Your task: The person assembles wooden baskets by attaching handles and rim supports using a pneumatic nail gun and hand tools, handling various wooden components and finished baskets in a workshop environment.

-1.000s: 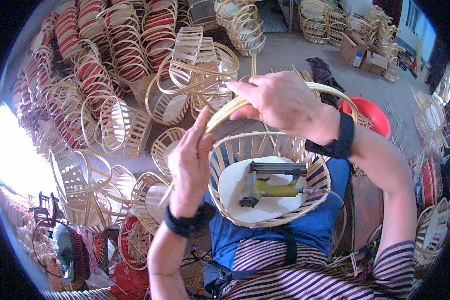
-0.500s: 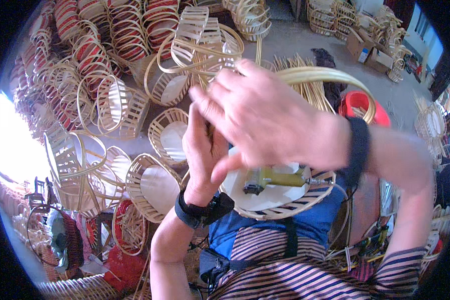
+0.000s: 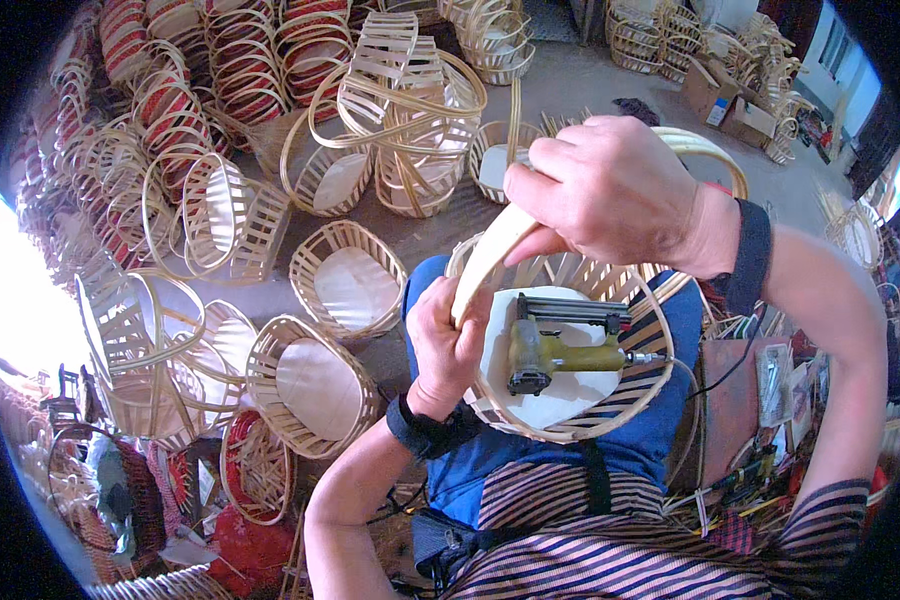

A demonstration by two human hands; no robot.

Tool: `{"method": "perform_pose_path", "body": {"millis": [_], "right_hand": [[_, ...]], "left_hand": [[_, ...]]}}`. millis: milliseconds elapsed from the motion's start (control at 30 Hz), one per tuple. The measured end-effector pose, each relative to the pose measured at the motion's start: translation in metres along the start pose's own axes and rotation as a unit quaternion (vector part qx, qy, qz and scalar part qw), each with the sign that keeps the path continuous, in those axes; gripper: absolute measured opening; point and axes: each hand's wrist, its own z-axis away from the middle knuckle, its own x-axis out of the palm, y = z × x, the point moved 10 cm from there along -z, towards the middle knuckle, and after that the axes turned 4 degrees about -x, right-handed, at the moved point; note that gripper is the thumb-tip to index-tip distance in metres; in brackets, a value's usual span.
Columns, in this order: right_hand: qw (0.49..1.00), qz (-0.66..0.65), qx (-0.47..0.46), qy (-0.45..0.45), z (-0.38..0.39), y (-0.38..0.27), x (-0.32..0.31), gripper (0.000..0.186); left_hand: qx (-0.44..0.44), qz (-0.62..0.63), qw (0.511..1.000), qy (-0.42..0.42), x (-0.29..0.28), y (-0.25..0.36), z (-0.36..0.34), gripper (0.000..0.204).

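Observation:
On my lap sits an oval slatted basket (image 3: 642, 408) with a pale flat base (image 3: 555, 408). A nail gun (image 3: 562, 354), olive-yellow and black, lies inside it with a hose attached. My left hand (image 3: 446, 340) is closed around the lower end of a bent pale wooden basket handle (image 3: 494, 243), at the basket's left side. Higher up, my right hand (image 3: 620, 192) grips the same handle from above, fingers curled over it. The handle arcs on beyond that hand toward the right. Whether its left end touches the rim is hidden by my left hand.
More slatted baskets (image 3: 310, 385) stand on the floor to my left, with a handled pile (image 3: 415, 110) ahead. Stacks of red-banded baskets (image 3: 245, 60) fill the far left. Cardboard boxes (image 3: 710, 88) sit at the far right. A reddish board (image 3: 735, 400) and tools lie at my right.
My hands have moved apart: the right one back and to the right, the left one down and right. The handle between them and the nail gun now show more plainly.

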Motion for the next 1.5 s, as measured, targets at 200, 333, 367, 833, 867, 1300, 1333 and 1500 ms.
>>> {"method": "perform_pose_path", "body": {"millis": [200,333,367,833,867,1300,1333,1500], "right_hand": [[1.0,-0.007,0.003,0.001,0.008,0.004,0.002,0.036],[0.995,-0.042,0.06,-0.064,0.004,0.009,0.011,0.034],[0.992,-0.059,0.084,-0.077,0.006,0.014,0.014,0.034],[0.867,-0.39,0.209,-0.229,0.147,-0.082,0.16,0.064],[0.854,-0.403,0.213,-0.251,0.149,-0.089,0.167,0.058],[0.766,-0.466,0.416,-0.151,0.157,-0.019,0.097,0.028],[0.791,-0.453,0.408,-0.058,0.15,-0.013,0.065,0.027],[0.963,-0.126,0.237,0.017,0.135,-0.032,-0.022,0.031]], "left_hand": [[0.106,-0.003,0.992,-0.067,0.011,0.046,-0.014,0.026],[0.066,-0.053,0.996,-0.035,0.012,0.038,-0.017,0.022],[0.092,-0.066,0.993,-0.027,0.013,0.041,-0.016,0.021],[0.072,-0.064,0.995,-0.019,0.017,0.04,-0.025,0.02],[0.069,-0.063,0.995,-0.022,0.018,0.039,-0.025,0.02],[0.025,-0.103,0.992,-0.071,0.051,0.048,-0.038,0.021],[0.032,-0.093,0.993,-0.069,0.052,0.048,-0.04,0.022],[0.063,-0.101,0.992,-0.048,0.058,0.048,-0.049,0.022]]}}
